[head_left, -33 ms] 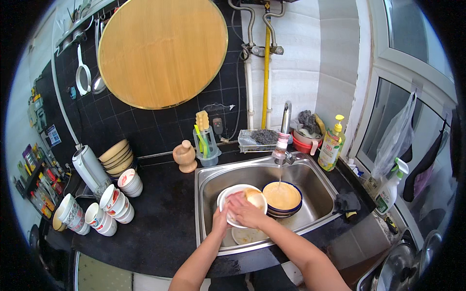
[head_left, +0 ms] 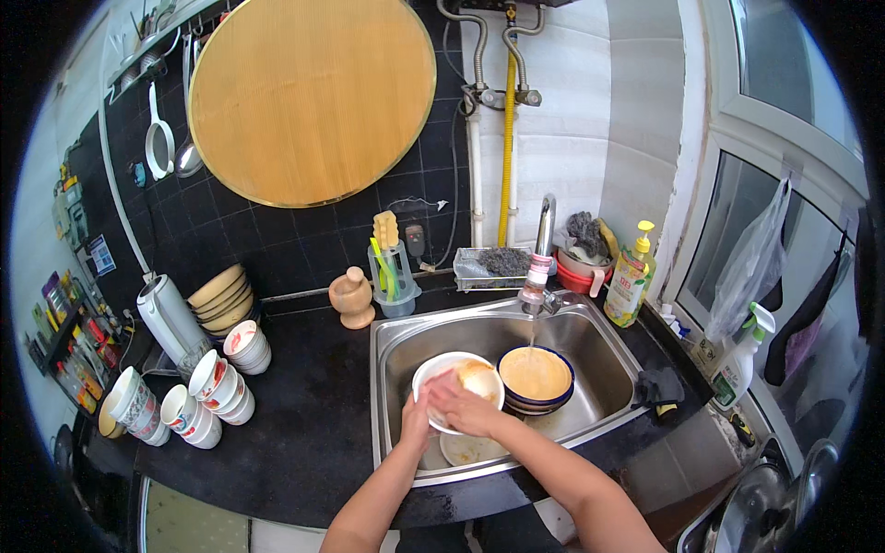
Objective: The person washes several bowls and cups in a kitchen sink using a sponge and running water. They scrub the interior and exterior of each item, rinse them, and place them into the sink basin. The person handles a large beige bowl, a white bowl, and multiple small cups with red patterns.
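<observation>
Above the left side of the steel sink [head_left: 383,387] a white bowl [head_left: 431,367] is tilted toward me. My left hand [head_left: 415,421] grips it by its left edge. Inside the bowl lies my right hand [head_left: 464,405], its fingers smeared by motion against the inner wall. A yellowish-brown patch [head_left: 477,378] shows beside these fingers; whether it is food residue or a cloth I cannot make out. Right of the bowl, a stack of blue-rimmed bowls [head_left: 536,373] stands under the tap [head_left: 544,230], which runs a thin stream into the top one. A pale plate [head_left: 466,450] lies on the sink floor below my hands.
Stacked white bowls [head_left: 247,346] and a grey kettle [head_left: 173,318] stand on the left counter. Behind the sink are a wooden mortar [head_left: 351,300], a utensil holder [head_left: 395,276] and a wire rack [head_left: 498,267]. A yellow-capped soap bottle [head_left: 629,281] and dark cloth [head_left: 656,385] sit right.
The white bowl has shifted slightly left and its inside shows a little more. My right hand has moved slightly within it; the left still grips the edge.
</observation>
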Tool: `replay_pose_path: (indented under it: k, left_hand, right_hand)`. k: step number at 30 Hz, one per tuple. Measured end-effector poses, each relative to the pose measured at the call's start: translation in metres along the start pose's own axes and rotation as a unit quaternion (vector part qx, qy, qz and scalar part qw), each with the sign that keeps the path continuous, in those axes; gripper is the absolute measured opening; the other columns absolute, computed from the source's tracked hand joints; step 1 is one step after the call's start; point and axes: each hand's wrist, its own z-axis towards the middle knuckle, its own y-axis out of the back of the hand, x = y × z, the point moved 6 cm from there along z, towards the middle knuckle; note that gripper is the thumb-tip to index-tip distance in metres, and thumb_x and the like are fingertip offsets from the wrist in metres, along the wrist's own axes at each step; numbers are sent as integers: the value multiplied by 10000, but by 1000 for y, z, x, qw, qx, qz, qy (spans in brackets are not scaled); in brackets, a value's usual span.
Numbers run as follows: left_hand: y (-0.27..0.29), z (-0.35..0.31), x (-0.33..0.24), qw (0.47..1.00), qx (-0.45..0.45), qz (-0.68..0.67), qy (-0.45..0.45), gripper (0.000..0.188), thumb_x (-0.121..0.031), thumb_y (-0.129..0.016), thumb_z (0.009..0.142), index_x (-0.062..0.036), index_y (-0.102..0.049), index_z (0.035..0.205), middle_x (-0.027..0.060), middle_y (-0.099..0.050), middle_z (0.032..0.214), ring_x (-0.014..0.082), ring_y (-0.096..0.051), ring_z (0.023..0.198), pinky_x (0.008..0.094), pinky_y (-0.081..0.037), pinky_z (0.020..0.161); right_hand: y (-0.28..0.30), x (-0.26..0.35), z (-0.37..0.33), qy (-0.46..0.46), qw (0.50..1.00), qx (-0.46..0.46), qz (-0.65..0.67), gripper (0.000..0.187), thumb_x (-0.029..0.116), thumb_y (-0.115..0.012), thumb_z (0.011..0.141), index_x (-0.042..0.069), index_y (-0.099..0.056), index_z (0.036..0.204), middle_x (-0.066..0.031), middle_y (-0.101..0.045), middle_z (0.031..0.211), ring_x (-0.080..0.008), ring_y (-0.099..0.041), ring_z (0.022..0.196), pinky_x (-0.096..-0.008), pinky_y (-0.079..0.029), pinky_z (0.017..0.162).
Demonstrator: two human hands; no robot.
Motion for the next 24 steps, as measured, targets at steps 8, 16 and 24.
replay_pose_path:
  k: [8, 16, 24]
  left_hand:
    - [-3, -2, -1, 997, -35, 74, -1, 422, -360, -417, 916, -14, -515, 1138, 101, -594, 984, 157, -586, 809, 277, -462, 744]
    - [3, -2, -10, 996, -23, 63, -63, 422, -328, -437, 915, 21, -505, 1142, 131, -581, 1022, 170, -554, 897, 285, -445, 788]
    - [-1, 0, 12, 996, 21, 73, 35, 440, -66, -503, 691, 30, -519, 1120, 108, -604, 941, 204, -578, 847, 281, -441, 776]
  right_hand:
    - [35, -6, -15, -41, 928, -68, -365, 471, 214, -509, 763, 130, -466, 1225, -26, -492, 1213, -234, -446, 1135, -369, -377, 918]
    - [17, 17, -15, 6, 997, -63, -32, 349, 223, -618, 699, 157, -606, 1041, -67, -521, 1149, -258, -490, 1043, -369, -422, 862]
    - [80, -2, -27, -104, 925, -232, -282, 169, 119, -545, 704, 61, -551, 862, -118, -512, 985, -291, -482, 888, -388, -407, 728]
